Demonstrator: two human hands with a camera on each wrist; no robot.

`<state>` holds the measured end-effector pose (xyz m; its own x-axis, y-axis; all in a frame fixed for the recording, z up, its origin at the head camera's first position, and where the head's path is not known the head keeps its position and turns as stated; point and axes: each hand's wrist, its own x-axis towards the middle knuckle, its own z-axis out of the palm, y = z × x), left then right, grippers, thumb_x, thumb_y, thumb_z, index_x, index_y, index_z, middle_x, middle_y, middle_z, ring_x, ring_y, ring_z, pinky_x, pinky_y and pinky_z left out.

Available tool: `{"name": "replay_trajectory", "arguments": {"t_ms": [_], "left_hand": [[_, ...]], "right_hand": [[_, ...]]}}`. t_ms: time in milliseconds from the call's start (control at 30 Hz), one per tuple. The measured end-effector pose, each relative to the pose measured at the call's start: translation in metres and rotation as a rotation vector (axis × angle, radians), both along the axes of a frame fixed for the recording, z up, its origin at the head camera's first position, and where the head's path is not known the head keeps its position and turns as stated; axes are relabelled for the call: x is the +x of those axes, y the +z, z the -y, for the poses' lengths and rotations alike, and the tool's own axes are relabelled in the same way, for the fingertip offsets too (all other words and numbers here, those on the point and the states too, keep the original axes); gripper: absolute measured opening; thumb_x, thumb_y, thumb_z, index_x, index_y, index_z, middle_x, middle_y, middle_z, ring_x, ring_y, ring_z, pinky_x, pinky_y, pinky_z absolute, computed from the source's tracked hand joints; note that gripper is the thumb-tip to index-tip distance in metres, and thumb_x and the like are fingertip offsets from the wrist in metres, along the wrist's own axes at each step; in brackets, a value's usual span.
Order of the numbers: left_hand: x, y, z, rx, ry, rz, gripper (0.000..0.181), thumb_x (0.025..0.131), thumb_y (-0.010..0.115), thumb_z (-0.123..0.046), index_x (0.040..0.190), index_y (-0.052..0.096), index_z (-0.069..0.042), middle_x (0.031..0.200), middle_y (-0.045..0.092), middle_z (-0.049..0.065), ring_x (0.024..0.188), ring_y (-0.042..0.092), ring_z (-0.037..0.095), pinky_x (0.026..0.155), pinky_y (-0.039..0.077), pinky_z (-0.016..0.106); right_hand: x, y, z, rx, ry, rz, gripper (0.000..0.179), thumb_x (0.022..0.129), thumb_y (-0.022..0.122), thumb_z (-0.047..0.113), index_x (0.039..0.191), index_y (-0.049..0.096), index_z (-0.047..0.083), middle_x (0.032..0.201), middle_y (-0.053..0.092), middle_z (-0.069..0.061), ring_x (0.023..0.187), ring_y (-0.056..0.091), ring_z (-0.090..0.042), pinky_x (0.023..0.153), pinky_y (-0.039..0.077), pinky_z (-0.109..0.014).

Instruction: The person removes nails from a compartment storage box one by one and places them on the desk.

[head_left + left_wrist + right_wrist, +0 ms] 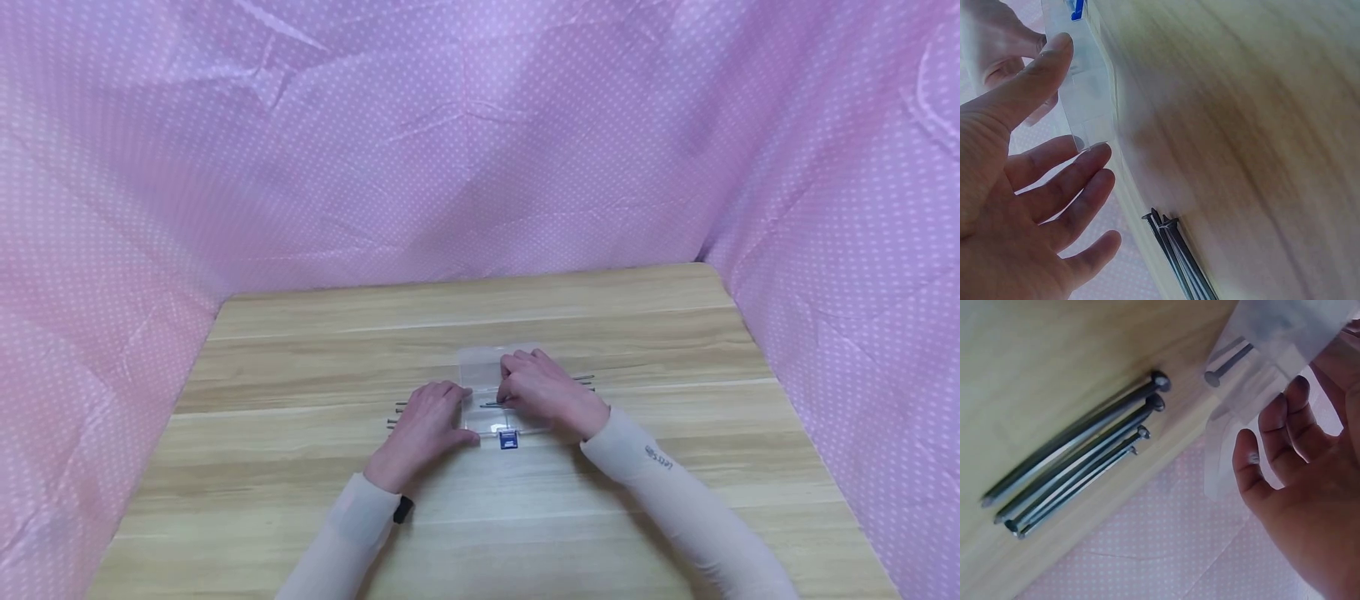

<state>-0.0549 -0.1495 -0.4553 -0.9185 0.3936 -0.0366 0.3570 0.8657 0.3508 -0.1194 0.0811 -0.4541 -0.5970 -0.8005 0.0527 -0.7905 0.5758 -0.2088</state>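
Observation:
A clear plastic box point(487, 422) lies on the table with its lid point(480, 364) folded back and a blue label point(508, 440) at its front. My left hand point(427, 421) grips the left end, thumb at the front wall and index finger by the back corner. Over the box, my right hand point(543, 387) has its fingers curled down inside, pinching at a dark nail point(491, 405); its fingertips are partly hidden. Through the box wall in the right wrist view, a nail point(1229, 365) shows its flat head.
Several nails point(1079, 456) of different lengths lie side by side to the right of the box. More nails point(1179, 256) lie beside my left hand. The wooden table point(300, 350) is bordered by a pink dotted cloth point(450, 167) at the back and sides.

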Motion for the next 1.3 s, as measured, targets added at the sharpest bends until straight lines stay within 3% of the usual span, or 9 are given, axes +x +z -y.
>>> {"name": "replay_trajectory", "arguments": {"t_ms": [367, 633, 1300], "left_hand": [[-0.0034, 0.0015, 0.0007, -0.003, 0.002, 0.017, 0.072, 0.077, 0.092, -0.042, 0.132, 0.065, -0.003, 0.123, 0.068, 0.012, 0.118, 0.061, 0.032, 0.111, 0.044, 0.052], [-0.0051, 0.0012, 0.0021, 0.006, -0.015, 0.006, 0.072, 0.076, 0.092, -0.041, 0.130, 0.066, -0.002, 0.121, 0.069, 0.013, 0.117, 0.062, 0.032, 0.109, 0.045, 0.051], [-0.0083, 0.0030, 0.0066, 0.021, -0.011, 0.015, 0.071, 0.076, 0.093, -0.040, 0.129, 0.066, -0.003, 0.120, 0.069, 0.012, 0.116, 0.062, 0.031, 0.110, 0.044, 0.051]], "right_hand": [[0.0004, 0.0018, 0.0056, 0.047, -0.046, 0.071, 0.009, 0.094, 0.078, 0.022, 0.101, 0.082, 0.020, 0.099, 0.058, 0.005, 0.092, 0.051, -0.015, 0.083, 0.044, -0.032], [0.0001, 0.0036, 0.0061, 0.073, -0.029, 0.070, 0.007, 0.095, 0.076, 0.023, 0.101, 0.080, 0.020, 0.100, 0.057, 0.005, 0.094, 0.052, -0.015, 0.086, 0.046, -0.032], [-0.0019, 0.0078, 0.0016, -0.015, -0.011, 0.125, 0.006, 0.099, 0.071, 0.020, 0.104, 0.074, 0.018, 0.109, 0.066, 0.004, 0.102, 0.060, -0.016, 0.089, 0.049, -0.035]]}}
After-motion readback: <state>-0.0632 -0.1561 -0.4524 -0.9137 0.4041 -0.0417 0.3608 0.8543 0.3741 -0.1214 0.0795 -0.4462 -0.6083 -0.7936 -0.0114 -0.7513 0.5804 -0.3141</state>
